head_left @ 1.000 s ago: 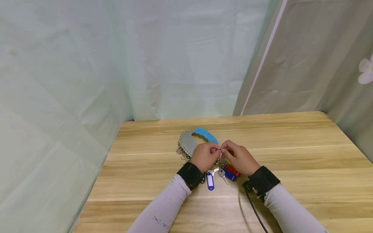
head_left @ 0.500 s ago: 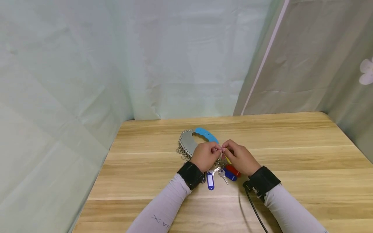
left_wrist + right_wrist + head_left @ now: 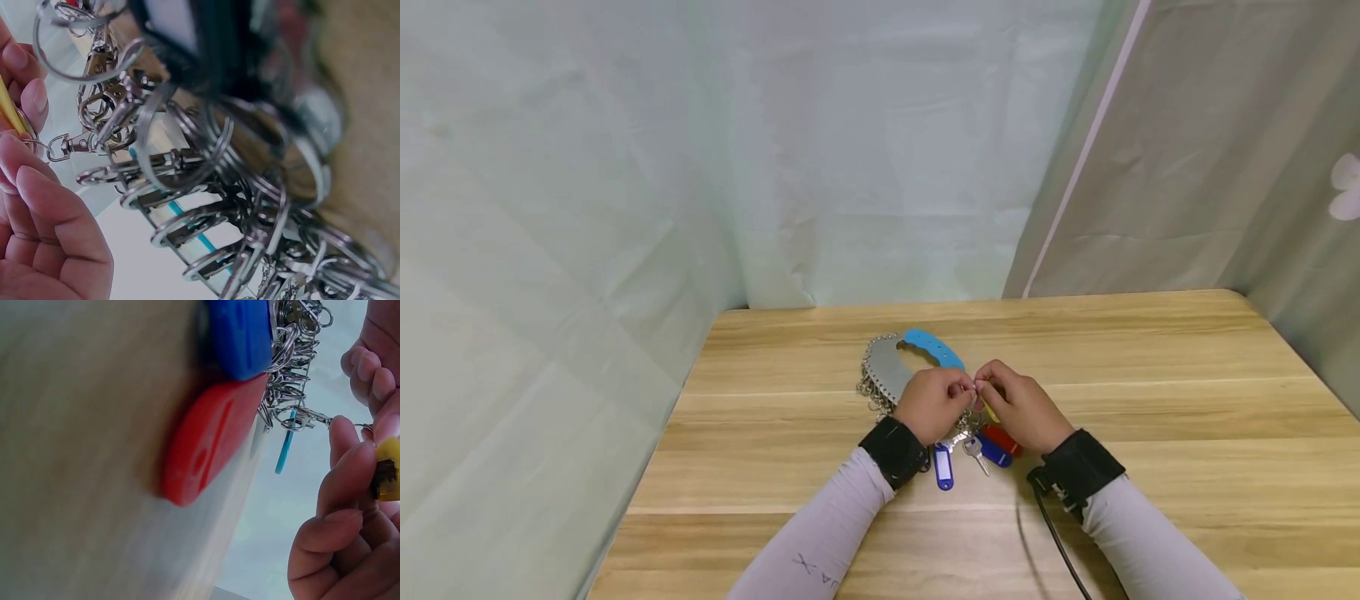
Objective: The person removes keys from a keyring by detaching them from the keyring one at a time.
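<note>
Fingertips meet over a curved grey metal plate [image 3: 886,367] with a blue handle [image 3: 934,347]. Swivel clasps and rings [image 3: 200,206] hang along its toothed edge. My left hand [image 3: 929,406] pinches a small metal split ring [image 3: 39,147] joined to a clasp [image 3: 80,144]. In my right hand [image 3: 1026,410], thumb and fingers pinch a yellow key tag [image 3: 389,472] beside that ring. Below the hands lie a red key tag [image 3: 209,447], a blue key tag [image 3: 240,337], another blue tag [image 3: 943,468] with a white label, and a silver key [image 3: 976,455]. Fingers partly hide the ring.
The wooden table [image 3: 760,467] has pale curtains [image 3: 880,150] behind and at its sides. Black bands [image 3: 895,452] wrap both wrists, and a black cable [image 3: 1056,537] runs from the right one toward the front edge.
Both hands stay close together at the ring, with only slight finger motion. The whole view has shifted a little; the tags and the plate lie as before.
</note>
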{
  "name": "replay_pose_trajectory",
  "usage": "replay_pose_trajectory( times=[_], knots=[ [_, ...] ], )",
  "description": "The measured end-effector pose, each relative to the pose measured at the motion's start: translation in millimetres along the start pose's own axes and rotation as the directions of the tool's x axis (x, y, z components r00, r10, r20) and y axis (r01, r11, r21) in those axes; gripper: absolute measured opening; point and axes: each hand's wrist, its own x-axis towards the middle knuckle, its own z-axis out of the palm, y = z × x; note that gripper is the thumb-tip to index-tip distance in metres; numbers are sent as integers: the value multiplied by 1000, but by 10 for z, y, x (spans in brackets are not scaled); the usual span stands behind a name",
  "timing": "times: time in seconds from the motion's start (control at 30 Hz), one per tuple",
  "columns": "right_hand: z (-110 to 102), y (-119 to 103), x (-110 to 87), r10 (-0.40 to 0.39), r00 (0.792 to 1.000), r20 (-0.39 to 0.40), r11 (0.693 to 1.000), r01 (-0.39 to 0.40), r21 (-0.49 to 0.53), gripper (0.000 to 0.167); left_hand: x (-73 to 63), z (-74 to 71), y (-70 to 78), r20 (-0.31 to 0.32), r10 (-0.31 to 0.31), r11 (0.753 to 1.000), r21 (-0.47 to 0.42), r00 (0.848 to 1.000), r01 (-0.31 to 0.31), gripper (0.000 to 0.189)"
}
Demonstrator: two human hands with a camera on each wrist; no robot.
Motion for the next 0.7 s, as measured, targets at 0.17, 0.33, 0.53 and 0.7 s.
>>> replay_pose_trajectory(
  times=[0.17, 0.33, 0.53, 0.7],
  knots=[
    [-11, -9, -11, 8, 1000, -3, 1000, -8, 2, 9, -3, 19, 0, 7, 19, 1000, 23, 1000, -19, 10],
    [-14, -28, -4, 7, 1000, -9, 1000, -7, 6, 10, -7, 13, 13, -4, -15, 1000, 24, 1000, 15, 10],
    [0, -33, -4, 12, 1000, -3, 1000, -11, 9, 11, -8, 2, 18, -15, -62, 998, 33, 998, 62, 12],
    [4, -36, -10, 3, 1000, -2, 1000, -3, 8, 9, 3, 5, -4, -4, -93, 996, 13, 996, 93, 11]
  ],
)
